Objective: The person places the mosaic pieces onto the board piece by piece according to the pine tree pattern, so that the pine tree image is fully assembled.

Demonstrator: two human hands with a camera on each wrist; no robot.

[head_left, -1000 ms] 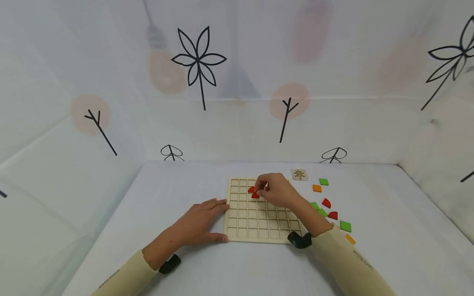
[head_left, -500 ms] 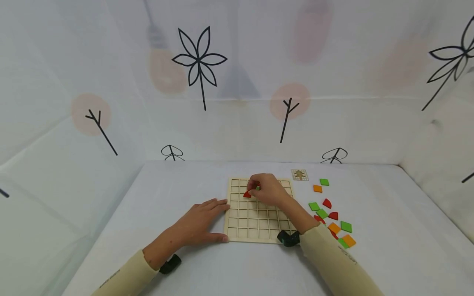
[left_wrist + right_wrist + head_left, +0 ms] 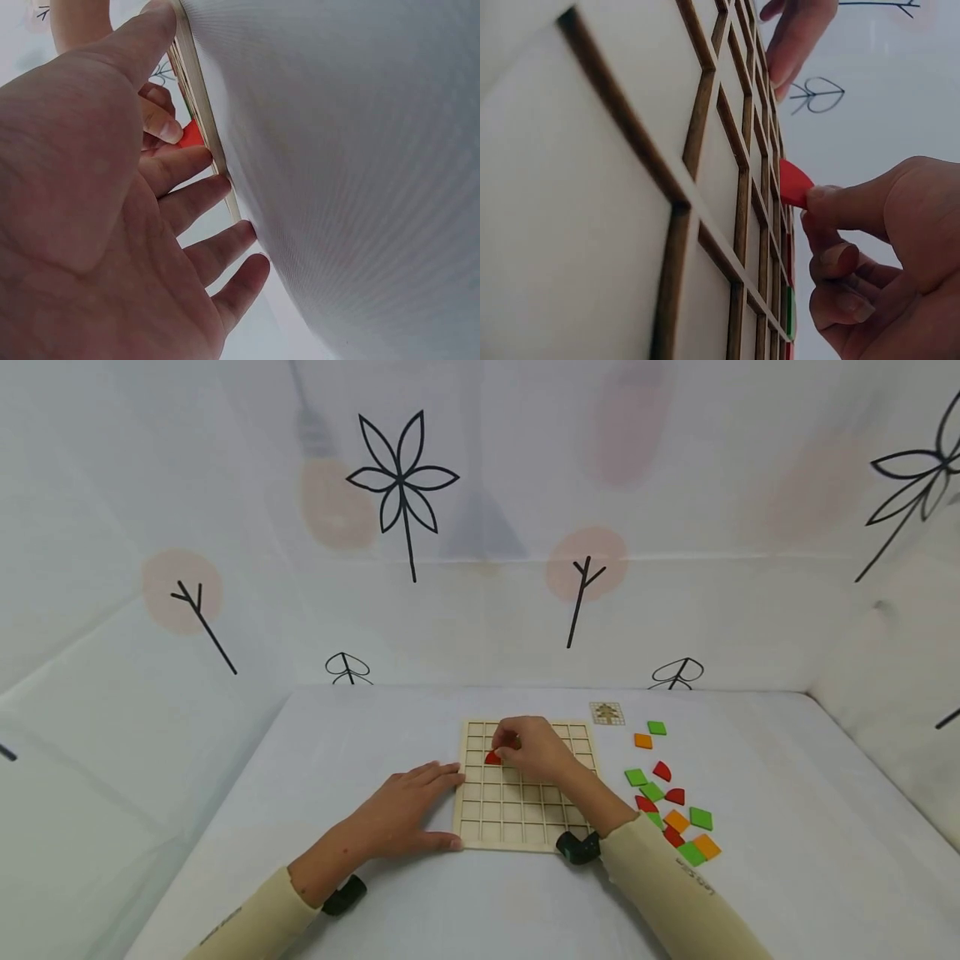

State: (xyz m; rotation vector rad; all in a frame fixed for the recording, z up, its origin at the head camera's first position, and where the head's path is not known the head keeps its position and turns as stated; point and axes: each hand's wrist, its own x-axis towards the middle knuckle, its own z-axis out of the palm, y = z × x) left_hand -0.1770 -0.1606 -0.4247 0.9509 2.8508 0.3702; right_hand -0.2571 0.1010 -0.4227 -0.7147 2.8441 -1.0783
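My right hand (image 3: 536,750) pinches a red quarter-round piece (image 3: 492,758) at the upper left of the wooden grid board (image 3: 501,848). In the right wrist view the red piece (image 3: 795,184) stands tilted between thumb and finger, its edge against the grid; red and green pieces lie in cells below it. The left hand (image 3: 401,810) rests flat at the board's left side, fingertips and thumb touching the frame. Seen from the left wrist, its fingers (image 3: 196,204) are spread and straight along the board's edge (image 3: 201,97). The right hand covers part of the upper cells.
Right of the board lie several loose green (image 3: 701,818), red (image 3: 662,771) and orange (image 3: 642,741) pieces. A small card with a tree pattern (image 3: 607,713) is beyond the board's upper right corner. A patterned white sheet hangs behind the table.
My right hand has moved left over the board with the red piece, uncovering more loose pieces beside its forearm. The left hand has stayed in place.
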